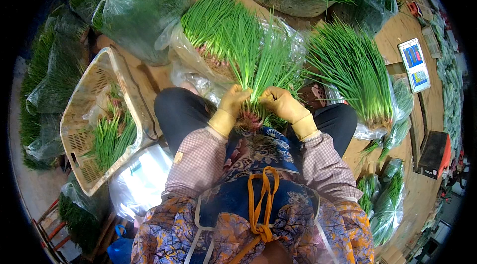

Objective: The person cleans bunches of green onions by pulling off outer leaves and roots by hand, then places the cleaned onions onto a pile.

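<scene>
A bunch of scallions [253, 77] with reddish bulbs and stringy roots stands over my lap, leaves pointing away from me. My left hand [234, 103], in a yellow rubber glove, grips the stalks just above the bulbs. Gloved the same way, my right hand [285, 104] has its curled fingers closed on stalks at the bunch's right side; its fingertips are partly hidden. Just beyond lies a larger heap of scallions [220, 25] on clear plastic sheeting [182, 47]. To the right, a thick pile of scallions [354, 74] rests with its roots towards me.
At left, a tilted plastic crate [139, 111] holds some scallions. Beside it lie shiny clear plastic bags [139, 182]. Large bags of greens [145, 21] stand beyond. A digital scale [414, 64], a black-and-red box [432, 155] and bagged scallions [389, 204] are at right.
</scene>
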Available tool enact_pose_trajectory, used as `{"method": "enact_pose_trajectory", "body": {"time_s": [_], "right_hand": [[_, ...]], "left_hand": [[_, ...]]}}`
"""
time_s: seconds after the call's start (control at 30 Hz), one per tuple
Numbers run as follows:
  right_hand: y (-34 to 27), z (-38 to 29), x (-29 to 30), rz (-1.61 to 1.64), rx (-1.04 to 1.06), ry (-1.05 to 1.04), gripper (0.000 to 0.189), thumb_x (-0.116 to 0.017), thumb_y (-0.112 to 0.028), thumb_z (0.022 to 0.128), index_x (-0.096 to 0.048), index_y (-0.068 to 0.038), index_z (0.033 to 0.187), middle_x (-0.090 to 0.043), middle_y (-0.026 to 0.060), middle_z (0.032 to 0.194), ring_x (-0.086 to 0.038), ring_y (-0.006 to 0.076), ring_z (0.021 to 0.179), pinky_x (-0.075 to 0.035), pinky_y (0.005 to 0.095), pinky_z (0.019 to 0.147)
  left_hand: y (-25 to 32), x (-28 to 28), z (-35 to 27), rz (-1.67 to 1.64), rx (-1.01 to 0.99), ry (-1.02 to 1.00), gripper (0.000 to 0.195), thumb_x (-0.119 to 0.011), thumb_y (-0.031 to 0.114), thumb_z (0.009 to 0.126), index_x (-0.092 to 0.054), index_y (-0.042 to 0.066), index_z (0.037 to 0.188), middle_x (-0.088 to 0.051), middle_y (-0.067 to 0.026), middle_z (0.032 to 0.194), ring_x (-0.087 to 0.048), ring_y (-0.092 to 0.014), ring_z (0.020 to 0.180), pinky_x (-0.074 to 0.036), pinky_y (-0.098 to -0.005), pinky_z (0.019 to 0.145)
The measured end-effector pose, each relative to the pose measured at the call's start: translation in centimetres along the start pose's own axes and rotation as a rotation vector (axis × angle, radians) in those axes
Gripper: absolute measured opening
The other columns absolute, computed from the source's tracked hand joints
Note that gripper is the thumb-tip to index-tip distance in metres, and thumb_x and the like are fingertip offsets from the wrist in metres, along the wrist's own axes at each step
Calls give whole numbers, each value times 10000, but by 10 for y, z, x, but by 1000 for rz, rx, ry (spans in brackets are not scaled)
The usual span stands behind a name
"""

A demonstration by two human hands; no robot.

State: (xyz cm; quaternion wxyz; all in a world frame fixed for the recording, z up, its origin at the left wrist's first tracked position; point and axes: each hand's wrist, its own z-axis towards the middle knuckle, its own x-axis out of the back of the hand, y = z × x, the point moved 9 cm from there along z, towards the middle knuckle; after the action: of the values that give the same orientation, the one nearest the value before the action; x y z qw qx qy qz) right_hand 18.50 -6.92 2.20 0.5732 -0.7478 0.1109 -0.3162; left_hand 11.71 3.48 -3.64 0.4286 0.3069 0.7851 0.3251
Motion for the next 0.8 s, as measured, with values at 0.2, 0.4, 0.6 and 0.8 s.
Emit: {"method": "enact_pose_trajectory", "body": {"time_s": [0.2,0.4,0.6,0.8], "right_hand": [[12,-14,4,258,-319,-38,123,-626,-138,786,-542,-61,741,-487,-25,595,-411,52,516,-327,200,474],[47,-33,63,643,-269,273,72,-576,-112,790,-573,-43,771,-522,1,598,-440,74,493,-332,197,464],[99,-42,69,-446,-325,395,66,-537,-90,757,-565,-43,721,-572,129,633,-572,212,592,-445,335,559],[85,-32,32,-185,-159,171,314,-565,-226,777,-598,-73,1049,-592,159,1067,-566,255,987,-432,341,844]], "left_hand": [[7,6,1,101,-48,21,209,-596,207,807,-524,24,875,-575,-26,759,-534,-92,653,-430,-210,607],[17,2,-7,74,-84,5,239,-591,216,811,-525,19,928,-563,-11,819,-507,-86,758,-391,-215,702],[15,5,-10,-36,-87,1,184,-574,224,827,-546,46,866,-547,-12,804,-479,-107,757,-368,-245,710],[68,-43,-55,1048,-700,-80,371,-538,-37,786,-486,19,1149,-557,-130,998,-540,-225,957,-439,-308,870]]}}
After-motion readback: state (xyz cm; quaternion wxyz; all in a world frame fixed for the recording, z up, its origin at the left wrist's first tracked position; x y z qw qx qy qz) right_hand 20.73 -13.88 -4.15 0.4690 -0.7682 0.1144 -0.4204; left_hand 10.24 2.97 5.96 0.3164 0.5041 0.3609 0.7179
